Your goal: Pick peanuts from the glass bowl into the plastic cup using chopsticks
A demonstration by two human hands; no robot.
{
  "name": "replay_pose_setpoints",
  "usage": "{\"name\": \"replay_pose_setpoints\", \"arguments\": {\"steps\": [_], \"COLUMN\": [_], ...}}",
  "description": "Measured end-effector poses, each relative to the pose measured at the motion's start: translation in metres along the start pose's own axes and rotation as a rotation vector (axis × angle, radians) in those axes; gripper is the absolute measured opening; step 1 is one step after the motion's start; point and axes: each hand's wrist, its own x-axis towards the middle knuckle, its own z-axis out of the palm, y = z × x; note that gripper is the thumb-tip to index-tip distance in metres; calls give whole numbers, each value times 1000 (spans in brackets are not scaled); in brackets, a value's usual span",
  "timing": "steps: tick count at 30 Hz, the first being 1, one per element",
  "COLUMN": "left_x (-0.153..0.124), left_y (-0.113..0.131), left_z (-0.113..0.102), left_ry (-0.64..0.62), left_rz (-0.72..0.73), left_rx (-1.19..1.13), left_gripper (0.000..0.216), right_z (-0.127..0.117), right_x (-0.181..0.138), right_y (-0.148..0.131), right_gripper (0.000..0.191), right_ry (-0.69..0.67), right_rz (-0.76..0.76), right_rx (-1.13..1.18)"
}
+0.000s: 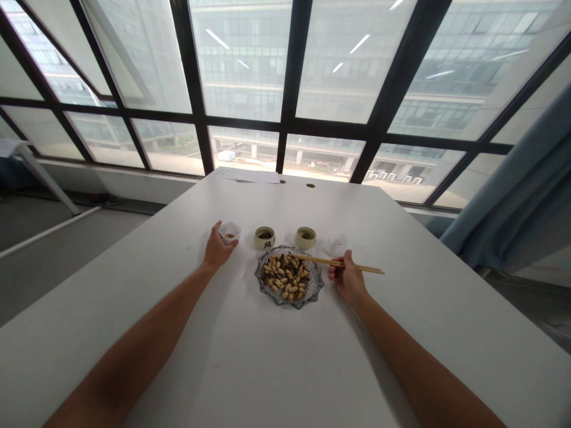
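Tan chopsticks [319,260] over glass bowl [316,284], cups [305,242] close behind, papers [250,176] beyond

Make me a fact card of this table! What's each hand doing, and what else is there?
Left hand: holds white bowl, bits inside
Right hand: holds chopsticks, tips at glass dish's far side
Dish contents: pale nuts, darker bits
Left cup: behind dish, dark mark on side
Right cup: behind dish
Whitish bowl: beyond right hand, contents unclear
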Motion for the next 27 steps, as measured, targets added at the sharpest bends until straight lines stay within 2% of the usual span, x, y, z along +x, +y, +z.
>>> {"name": "replay_pose_setpoints", "arguments": {"steps": [6, 13, 21, 27], "left_x": [0, 0, -1, 2], "left_y": [3, 3, 10, 10], "left_z": [0, 0, -2, -3], "left_ry": [-15, -25, -77, -87], "left_rz": [16, 10, -40, -23], "left_rx": [-6, -14, -25, 9], "left_gripper": [81, 79, 79, 78], "right_z": [-3, -4, -2, -1], "right_x": [1, 2, 2, 2], "right_y": [5, 5, 2, 1], "right_gripper": [57, 56, 55, 54], "right_ry": [-71, -107, -59, -17], "right_rz": [-89, -88, -77, -78], "right_rx": [-22, -26, -7, -13]}}
